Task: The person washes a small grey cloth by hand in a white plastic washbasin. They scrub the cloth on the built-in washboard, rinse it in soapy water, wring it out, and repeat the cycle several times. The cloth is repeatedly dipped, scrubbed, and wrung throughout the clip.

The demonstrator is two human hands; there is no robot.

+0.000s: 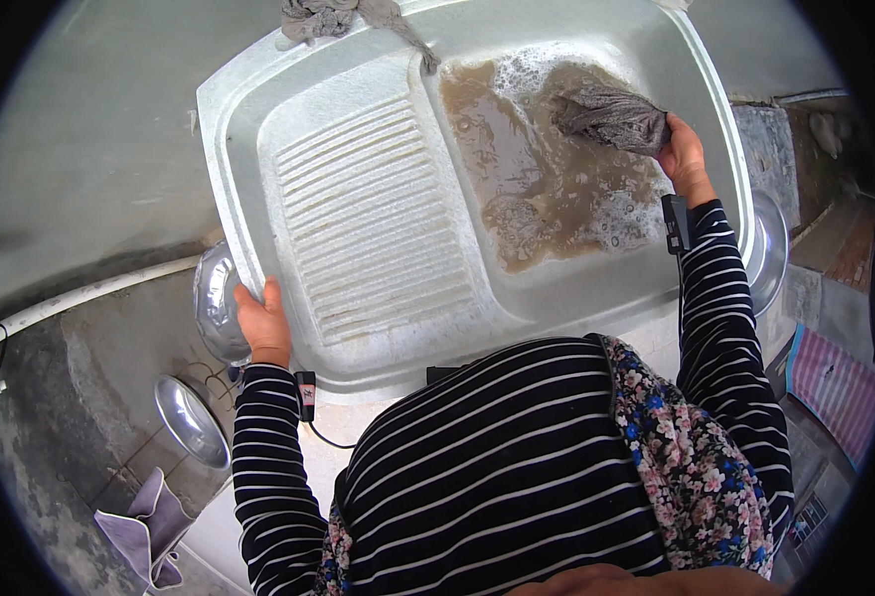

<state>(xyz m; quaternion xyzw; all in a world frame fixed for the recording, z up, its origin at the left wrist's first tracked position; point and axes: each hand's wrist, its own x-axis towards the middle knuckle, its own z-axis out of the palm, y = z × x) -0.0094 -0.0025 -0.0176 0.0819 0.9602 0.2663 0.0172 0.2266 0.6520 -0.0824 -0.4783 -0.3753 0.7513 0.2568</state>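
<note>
A large pale laundry sink (556, 298) with a ribbed washboard (370, 216) on its left side fills the upper middle. Its right basin holds murky brown water (497, 164) with foam. My right hand (682, 153) grips one end of a wet grey-brown cloth (616, 119), whose other end rests in the water. At the sink's left rim, my left hand (264, 316) lies with thumb and forefinger apart and seems to hold no cloth. Another wet grey cloth (318, 18) hangs over the back rim, its tail reaching down to the divider.
Metal basins stand left of the sink (217, 298), lower left (193, 421) and behind the right rim (769, 253). A white pipe (102, 294) runs along the wall. A purple cloth item (143, 521) is at lower left, a pink striped cloth (836, 387) at right.
</note>
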